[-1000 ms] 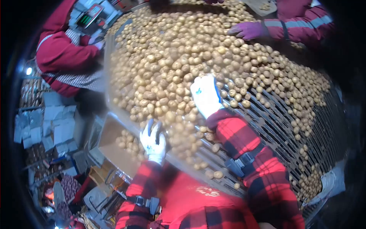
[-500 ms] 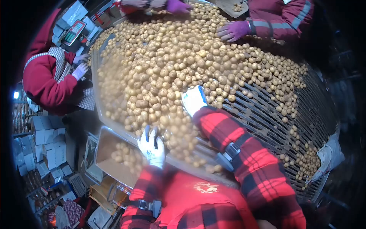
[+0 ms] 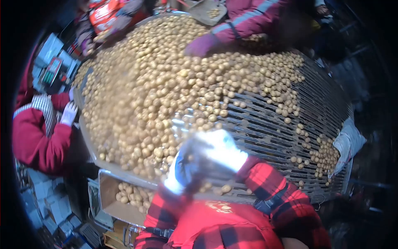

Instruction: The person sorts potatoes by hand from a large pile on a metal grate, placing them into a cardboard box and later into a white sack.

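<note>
Both my hands wear white gloves and are close together over the near edge of the slatted sorting table. My left hand is partly turned inward, with its fingers blurred. My right hand reaches toward it, bright and smeared by motion. A dark blur lies between the two hands, and I cannot make out whether they hold anything. A large heap of potatoes spreads just beyond them. A few loose potatoes lie near the table's close edge, below my hands.
A cardboard box holding potatoes stands at the near left edge. A white sack lies by potatoes at the right. A co-worker's purple glove touches the heap; another co-worker stands left. A scale stands behind.
My right hand has drawn back from the heap toward my left hand, which has moved slightly right. The view has shifted. The purple-gloved co-worker's arm reaches further over the potatoes.
</note>
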`<state>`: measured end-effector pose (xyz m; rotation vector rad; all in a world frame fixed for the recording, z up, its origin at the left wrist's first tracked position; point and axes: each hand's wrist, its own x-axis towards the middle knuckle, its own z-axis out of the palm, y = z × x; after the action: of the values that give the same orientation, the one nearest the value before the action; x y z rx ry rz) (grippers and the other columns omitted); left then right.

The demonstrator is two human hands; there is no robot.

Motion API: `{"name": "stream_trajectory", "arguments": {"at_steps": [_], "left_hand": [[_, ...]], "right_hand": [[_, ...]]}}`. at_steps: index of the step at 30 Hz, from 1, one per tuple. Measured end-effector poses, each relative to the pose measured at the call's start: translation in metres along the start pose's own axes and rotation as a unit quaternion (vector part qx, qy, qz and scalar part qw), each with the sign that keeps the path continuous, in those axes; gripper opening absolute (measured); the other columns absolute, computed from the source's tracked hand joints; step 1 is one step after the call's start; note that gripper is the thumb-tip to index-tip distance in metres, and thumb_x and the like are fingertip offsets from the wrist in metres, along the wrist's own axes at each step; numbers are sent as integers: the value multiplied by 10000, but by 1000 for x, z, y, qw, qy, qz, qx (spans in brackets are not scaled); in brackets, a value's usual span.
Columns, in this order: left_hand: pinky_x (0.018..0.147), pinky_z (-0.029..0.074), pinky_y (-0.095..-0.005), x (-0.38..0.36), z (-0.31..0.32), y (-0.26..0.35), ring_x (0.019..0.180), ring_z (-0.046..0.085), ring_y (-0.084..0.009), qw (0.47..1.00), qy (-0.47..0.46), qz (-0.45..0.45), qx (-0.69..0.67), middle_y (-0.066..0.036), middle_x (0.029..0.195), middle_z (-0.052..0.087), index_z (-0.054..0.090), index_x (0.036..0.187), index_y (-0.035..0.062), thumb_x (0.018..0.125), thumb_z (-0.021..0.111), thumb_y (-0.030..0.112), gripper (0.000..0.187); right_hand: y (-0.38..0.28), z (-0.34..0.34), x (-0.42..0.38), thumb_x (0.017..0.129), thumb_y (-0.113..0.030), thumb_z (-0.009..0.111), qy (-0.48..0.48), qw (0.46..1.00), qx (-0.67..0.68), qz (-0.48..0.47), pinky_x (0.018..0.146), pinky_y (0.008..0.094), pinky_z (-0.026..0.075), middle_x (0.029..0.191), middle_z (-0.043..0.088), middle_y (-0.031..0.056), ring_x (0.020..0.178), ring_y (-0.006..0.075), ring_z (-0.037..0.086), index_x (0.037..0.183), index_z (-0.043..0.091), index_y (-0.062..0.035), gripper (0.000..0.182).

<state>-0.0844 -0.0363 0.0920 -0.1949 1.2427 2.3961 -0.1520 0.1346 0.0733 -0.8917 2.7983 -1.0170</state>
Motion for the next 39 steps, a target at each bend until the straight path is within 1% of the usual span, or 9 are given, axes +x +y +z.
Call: {"name": "stream_trajectory", "arguments": {"at_steps": [2,6,8,13,18,22,26,31,39], "left_hand": [[582,401,-118,9,-12,-12,716,472,-20,936,-2,-139,-322,-5,1108,544,376,1491,46,1053,388,57,438],[532,411,-120,30,-26,-48,717,516,-22,971,43,-185,-141,12,1052,561,446,1450,75,1058,434,130,396],[567,464,-155,35,-29,-54,771,588,-43,959,13,-205,-195,-11,1071,605,461,1438,104,1062,433,141,379],[712,556,-273,53,-23,-62,926,663,-134,947,-44,-219,-232,-73,1179,645,467,1428,129,1039,502,155,392],[805,536,-247,70,6,-76,1018,607,-144,973,-130,-179,-70,-88,1311,570,450,1421,38,964,624,291,550],[671,472,-161,100,20,-87,888,570,-99,968,-186,-116,119,-92,1329,562,461,1417,35,962,587,475,645],[569,470,-162,128,47,-64,845,584,-90,947,-130,-236,-174,-116,1279,603,454,1435,74,1052,464,400,503],[499,448,-169,141,30,-68,744,598,-68,937,14,-309,-163,-7,996,658,585,1234,95,1062,448,399,376],[539,434,-165,110,8,-76,698,569,-20,894,-49,-340,-289,24,957,652,578,1294,106,1078,426,353,361]], "right_hand": [[52,-13,0,879,-205,668,159,982,75,72,715,433,536,850,700,159,777,321,672,1150,688,-36,321],[187,47,-27,902,-386,625,218,887,-350,208,1118,483,306,1435,459,222,1312,353,442,1404,477,-65,614],[149,44,-34,911,-455,600,29,973,-121,197,1215,453,195,1579,288,220,1454,365,286,1508,369,-83,741],[169,-37,-51,701,-62,628,177,964,-169,100,843,500,464,1168,631,116,919,318,598,1039,634,-84,338],[283,-80,-76,921,-177,499,-3,846,-493,201,942,418,429,1266,618,13,1197,221,539,1102,672,-221,255],[241,-94,-55,840,-189,651,93,943,-239,212,760,403,507,967,724,40,918,261,667,931,739,-194,126],[142,-73,-40,849,-112,678,33,936,279,213,850,382,543,1040,722,105,947,251,688,1081,727,-58,243],[199,-44,11,920,-174,529,-38,880,-453,138,730,355,433,946,623,33,859,187,609,1300,584,-212,386],[246,-59,28,929,-137,509,-97,877,-438,174,628,369,521,932,696,45,801,203,694,1140,652,-177,258]]}}
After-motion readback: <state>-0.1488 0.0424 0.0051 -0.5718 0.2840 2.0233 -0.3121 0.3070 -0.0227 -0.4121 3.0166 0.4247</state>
